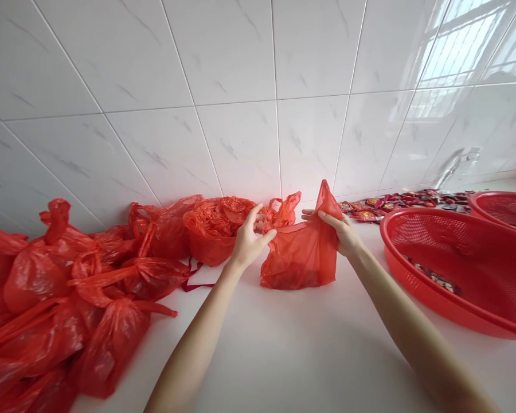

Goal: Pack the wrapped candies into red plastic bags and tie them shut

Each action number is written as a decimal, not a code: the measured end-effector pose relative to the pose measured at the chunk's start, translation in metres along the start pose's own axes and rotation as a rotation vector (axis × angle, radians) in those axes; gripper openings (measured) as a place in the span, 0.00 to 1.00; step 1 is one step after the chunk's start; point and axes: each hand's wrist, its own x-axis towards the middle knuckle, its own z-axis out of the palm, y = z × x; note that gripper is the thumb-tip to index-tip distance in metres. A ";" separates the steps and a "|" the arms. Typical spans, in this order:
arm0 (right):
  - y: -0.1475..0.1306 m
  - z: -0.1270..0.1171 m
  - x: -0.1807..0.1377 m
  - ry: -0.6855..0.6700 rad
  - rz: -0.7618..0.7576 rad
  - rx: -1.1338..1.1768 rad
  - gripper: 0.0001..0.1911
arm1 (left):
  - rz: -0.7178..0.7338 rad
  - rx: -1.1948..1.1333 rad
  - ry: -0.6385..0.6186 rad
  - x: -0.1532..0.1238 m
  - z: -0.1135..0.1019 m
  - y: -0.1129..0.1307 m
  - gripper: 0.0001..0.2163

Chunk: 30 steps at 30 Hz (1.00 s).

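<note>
A thin red plastic bag stands upright on the white countertop, with something dark showing faintly in its bottom. My right hand pinches its right handle, thumb in front and fingers behind, pulling that side up to a point. At the bag's left edge is my left hand, its thumb and forefinger spread apart and the thumb near the rim. The left handle sticks up crumpled beyond my left fingers, which are partly hidden there.
Several tied red bags are heaped at left. Behind my left hand sits a red bowl-like container of crumpled bags. A red plastic basket with a few small packets stands at right, another basket behind it. Small wrapped packets lie along the tiled wall.
</note>
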 end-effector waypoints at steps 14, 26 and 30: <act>-0.007 0.014 -0.010 0.004 -0.026 0.076 0.13 | 0.211 0.162 0.031 -0.015 -0.009 0.033 0.38; -0.030 0.034 -0.026 0.085 -0.094 0.035 0.21 | 0.073 -0.400 0.204 -0.002 -0.027 0.065 0.11; -0.028 0.036 -0.026 0.075 -0.048 -0.025 0.19 | 0.035 -0.420 0.150 0.001 -0.021 0.064 0.14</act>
